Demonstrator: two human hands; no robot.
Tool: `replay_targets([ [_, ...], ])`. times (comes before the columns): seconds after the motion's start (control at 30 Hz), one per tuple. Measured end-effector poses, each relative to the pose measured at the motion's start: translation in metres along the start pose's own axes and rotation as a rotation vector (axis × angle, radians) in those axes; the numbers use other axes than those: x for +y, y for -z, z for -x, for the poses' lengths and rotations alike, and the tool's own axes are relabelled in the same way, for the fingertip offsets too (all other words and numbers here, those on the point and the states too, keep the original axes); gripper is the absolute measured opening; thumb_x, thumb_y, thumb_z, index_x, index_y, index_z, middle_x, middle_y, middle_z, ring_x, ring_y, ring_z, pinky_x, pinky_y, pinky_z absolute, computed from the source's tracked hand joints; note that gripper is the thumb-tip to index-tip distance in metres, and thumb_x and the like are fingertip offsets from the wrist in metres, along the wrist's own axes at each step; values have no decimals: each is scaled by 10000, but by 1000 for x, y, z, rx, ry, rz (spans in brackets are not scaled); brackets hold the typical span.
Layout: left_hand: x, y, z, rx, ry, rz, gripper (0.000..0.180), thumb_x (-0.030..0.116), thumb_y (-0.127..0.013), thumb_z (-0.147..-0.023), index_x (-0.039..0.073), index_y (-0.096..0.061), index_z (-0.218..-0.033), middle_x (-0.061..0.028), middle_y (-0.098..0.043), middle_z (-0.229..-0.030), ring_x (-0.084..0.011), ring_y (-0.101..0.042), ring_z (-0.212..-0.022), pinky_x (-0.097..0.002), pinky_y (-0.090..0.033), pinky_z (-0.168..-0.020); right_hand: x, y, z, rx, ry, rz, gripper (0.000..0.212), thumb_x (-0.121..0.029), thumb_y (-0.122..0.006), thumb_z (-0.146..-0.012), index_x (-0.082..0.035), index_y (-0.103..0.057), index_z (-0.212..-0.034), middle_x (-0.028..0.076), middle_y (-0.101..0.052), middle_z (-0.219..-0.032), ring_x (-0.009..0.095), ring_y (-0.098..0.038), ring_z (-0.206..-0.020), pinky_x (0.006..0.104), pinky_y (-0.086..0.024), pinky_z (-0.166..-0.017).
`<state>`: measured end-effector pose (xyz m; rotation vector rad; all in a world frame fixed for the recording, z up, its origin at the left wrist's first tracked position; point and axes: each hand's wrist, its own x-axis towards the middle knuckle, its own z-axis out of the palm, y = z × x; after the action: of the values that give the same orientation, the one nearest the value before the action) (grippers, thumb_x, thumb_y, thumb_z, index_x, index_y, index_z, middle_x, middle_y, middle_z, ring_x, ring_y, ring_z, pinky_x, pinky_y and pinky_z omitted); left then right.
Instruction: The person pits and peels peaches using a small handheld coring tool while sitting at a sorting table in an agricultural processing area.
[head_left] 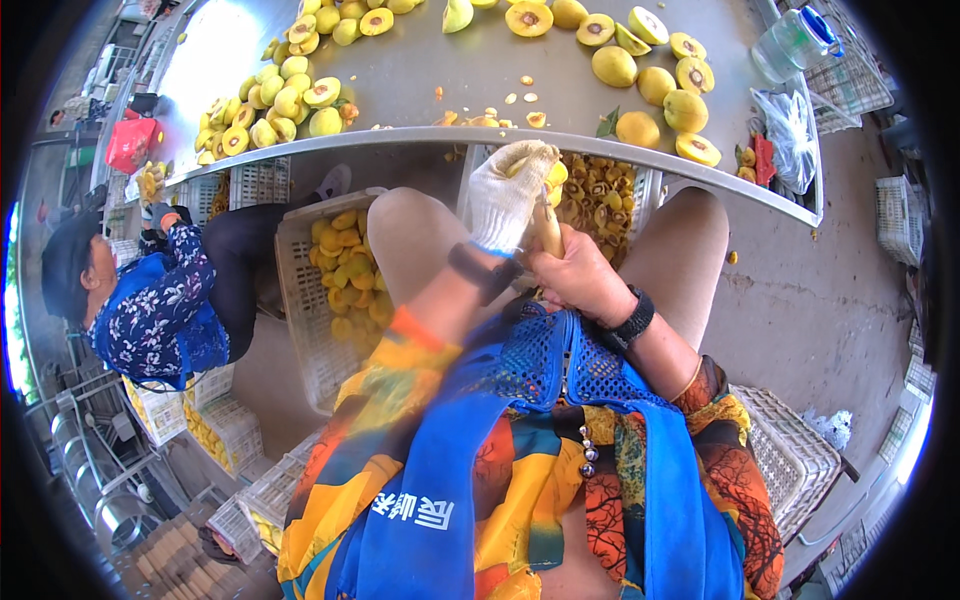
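My left hand, in a white knit glove, is closed around a yellow peach piece just past the table's near edge. My bare right hand grips a tool by its wooden handle. The tool's working end meets the fruit and is hidden there. Below my hands, between my knees, a crate holds brownish-yellow stones and scraps. Left of my leg stands a white crate of yellow peach halves.
The metal table bears halved peaches at left, more peaches at right, and scraps. A water jug and plastic bag lie on its right. A co-worker sits at left. Another crate stands behind my right.
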<state>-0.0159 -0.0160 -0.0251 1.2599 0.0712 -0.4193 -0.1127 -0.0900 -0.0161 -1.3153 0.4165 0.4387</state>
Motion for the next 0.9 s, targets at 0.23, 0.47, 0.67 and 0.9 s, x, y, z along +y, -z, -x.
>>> replay_targets([
  [0.23, 8, 10, -4, -127, 194, -6, 135, 110, -632, -824, 12, -633, -917, -70, -637, -753, -108, -577, -591, -226, -469, -507, 9, 4, -3, -74, -8, -54, 94, -89, -526, -840, -49, -446, -870, -3, -448, -605, 58, -409, -416, 204, -357, -369],
  [0.47, 1, 16, -7, -194, 203, 43, 214, 238, -607, -854, 33, -625, -913, -61, -633, -749, -111, -572, -581, -233, -467, -497, 8, 16, -2, -353, -94, -500, 119, -75, -537, -847, -56, -447, -923, -12, -396, -573, 52, -356, -383, 208, -304, -341],
  [0.67, -8, 64, -35, -148, 276, 658, 330, 376, -517, -899, 58, -606, -902, -28, -575, -685, -116, -525, -532, -253, -450, -467, 7, 15, -5, -323, 79, -299, 140, -121, -548, -849, -60, -481, -955, 4, -434, -567, 81, -404, -387, 228, -339, -359],
  [0.9, 97, 161, -10, 406, -583, -1632, 325, 278, -696, -730, 55, -657, -964, -121, -645, -990, -266, -619, -896, -320, -482, -795, 47, 25, -16, 103, 318, 1022, 295, -212, -616, -756, -7, -511, -941, 217, -602, -738, 396, -586, -713, 471, -463, -639],
])
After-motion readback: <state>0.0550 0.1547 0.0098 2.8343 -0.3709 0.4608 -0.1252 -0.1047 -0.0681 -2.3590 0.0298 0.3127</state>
